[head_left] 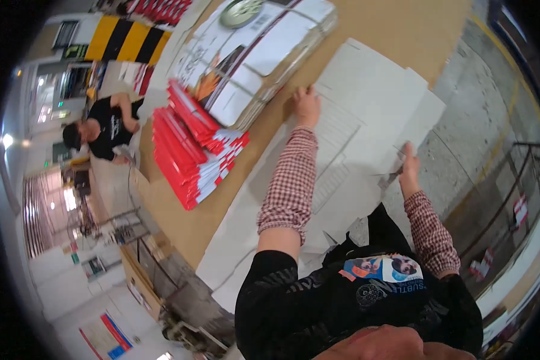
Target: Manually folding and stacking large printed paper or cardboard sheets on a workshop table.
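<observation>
A large die-cut cardboard sheet (378,102), pale grey with flaps and printed line tables, lies tilted across the table's right edge. At its left edge my left hand (307,108) holds it, with the fingertips bent down near the brown surface. My right hand (409,173) grips the sheet's right edge beyond the table, thumb up and the other fingers mostly hidden beneath. Under and beside it spreads another pale sheet (234,240) along the table's near edge. Left of my left hand lie fanned piles of red-and-white flat packages (189,150).
A strapped stack of printed white cardboard (252,54) stands at the far side, with a small round dish (241,12) on top. The brown table (402,24) runs beneath. A person in black (105,126) works at the left. A metal rail (504,204) stands at right.
</observation>
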Tool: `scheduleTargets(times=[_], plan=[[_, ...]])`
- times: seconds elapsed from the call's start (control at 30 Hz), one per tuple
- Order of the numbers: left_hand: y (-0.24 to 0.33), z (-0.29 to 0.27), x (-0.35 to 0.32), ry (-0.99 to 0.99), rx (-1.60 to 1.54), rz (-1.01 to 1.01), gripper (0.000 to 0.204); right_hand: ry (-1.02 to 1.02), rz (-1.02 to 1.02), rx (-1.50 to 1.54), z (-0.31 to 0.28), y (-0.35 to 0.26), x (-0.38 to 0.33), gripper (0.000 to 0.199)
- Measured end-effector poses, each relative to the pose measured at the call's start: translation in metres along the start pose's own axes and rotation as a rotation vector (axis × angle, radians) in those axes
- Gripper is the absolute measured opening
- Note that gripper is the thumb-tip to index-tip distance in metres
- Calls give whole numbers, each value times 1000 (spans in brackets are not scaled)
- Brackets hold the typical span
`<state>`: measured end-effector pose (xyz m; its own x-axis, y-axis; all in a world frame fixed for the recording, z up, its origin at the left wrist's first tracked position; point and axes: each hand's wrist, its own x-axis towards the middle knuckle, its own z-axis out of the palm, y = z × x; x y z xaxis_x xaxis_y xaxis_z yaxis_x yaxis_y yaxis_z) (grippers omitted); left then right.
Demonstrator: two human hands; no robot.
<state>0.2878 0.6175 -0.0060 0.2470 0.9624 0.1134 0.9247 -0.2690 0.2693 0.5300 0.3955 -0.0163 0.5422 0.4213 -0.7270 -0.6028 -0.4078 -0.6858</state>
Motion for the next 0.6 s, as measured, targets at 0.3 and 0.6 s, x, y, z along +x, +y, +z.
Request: scheduleTargets(times=[0.3,0.6], plan=[[-3,0,-2,-32,-66,-128,42,137,-112,-79,-3,3,3,55],[18,0,-8,25,-69,-145,39,182,-377,-344,-33,-17,14,33]])
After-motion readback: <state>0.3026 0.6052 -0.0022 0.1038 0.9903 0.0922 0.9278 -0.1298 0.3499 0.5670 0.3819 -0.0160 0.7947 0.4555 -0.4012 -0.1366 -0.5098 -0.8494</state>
